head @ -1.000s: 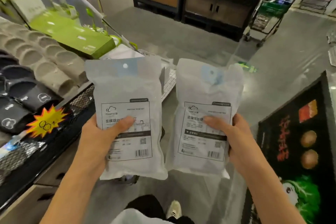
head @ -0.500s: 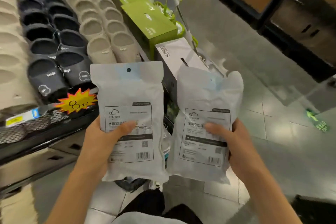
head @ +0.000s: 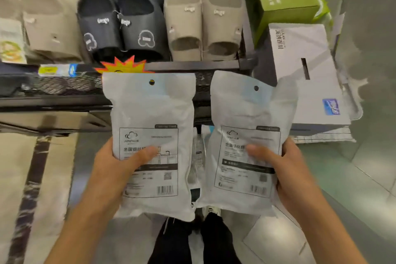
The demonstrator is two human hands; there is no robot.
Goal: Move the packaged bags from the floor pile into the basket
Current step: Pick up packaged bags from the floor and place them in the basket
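As gripped: bagged goods (head: pixel 150 113), unbasketed.

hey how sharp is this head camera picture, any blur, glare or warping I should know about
Head view: motion blur softens everything, so the fine print on the left bag and right bag is mostly unreadable, though the barcodes show; wide-angle warping bends the shelf edge and floor lines near the borders; soft sheen on the floor at right, no harsh glare; the left hand and right hand are evenly lit.

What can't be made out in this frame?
- Basket and floor pile: neither identifiable in the head view.
- Label text on left bag and right bag: blurred.
- Fingers of left hand and right hand: hidden behind bags.
- Price on tag: covered by left bag.
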